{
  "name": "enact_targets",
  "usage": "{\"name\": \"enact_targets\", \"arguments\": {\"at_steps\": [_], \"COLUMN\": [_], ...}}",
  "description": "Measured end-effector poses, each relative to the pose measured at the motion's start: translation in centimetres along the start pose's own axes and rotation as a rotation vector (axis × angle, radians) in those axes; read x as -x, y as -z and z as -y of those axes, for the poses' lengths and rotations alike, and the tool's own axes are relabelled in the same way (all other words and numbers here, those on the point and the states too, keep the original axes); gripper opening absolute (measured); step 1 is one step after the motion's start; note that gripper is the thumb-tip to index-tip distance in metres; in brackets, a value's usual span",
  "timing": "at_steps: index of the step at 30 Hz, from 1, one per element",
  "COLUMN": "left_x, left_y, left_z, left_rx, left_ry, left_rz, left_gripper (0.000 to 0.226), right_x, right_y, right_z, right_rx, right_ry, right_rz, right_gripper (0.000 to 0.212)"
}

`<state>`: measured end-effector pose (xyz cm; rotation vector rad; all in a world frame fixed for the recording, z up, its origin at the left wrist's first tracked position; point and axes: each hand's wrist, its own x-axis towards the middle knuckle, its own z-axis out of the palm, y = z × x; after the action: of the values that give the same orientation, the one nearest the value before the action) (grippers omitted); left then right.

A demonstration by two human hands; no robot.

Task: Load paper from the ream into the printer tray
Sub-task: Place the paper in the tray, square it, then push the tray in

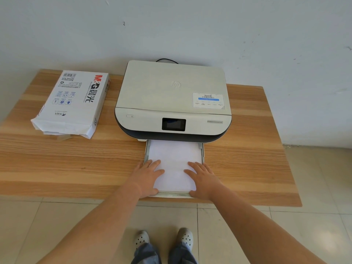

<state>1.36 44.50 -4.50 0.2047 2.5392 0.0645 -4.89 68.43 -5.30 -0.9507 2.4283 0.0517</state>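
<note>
A white printer (pixel 173 100) stands at the back middle of a wooden table. Its tray (pixel 203 153) is pulled out toward me, and a stack of white paper (pixel 174 159) lies in it. My left hand (pixel 147 178) rests flat on the paper's near left part, fingers spread, thumb over the tray's front edge. My right hand (pixel 202 180) lies flat on the near right part in the same way. Neither hand grips anything. The opened ream (pixel 74 101), a white wrapper with red and black print, lies to the left of the printer with loose sheets showing at its torn near end.
The wooden table (pixel 76 164) ends just in front of the tray's front edge. A black cable (pixel 167 60) runs behind the printer along the grey wall. Tiled floor and my two feet in light clogs (pixel 163 239) show below the table edge.
</note>
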Motion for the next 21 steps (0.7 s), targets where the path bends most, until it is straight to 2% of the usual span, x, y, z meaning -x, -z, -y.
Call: {"name": "enact_targets", "arguments": {"at_steps": [21], "left_x": [0.05], "left_y": [0.12], "left_z": [0.33], "left_rx": [0.017], "left_ry": [-0.021], "left_rz": [0.006], "left_gripper": [0.076], "right_x": [-0.14], "right_y": [0.38], "right_z": [-0.18], "right_rx": [-0.021], "right_ry": [-0.023], "right_rz": [-0.035], "right_gripper": [0.077]}}
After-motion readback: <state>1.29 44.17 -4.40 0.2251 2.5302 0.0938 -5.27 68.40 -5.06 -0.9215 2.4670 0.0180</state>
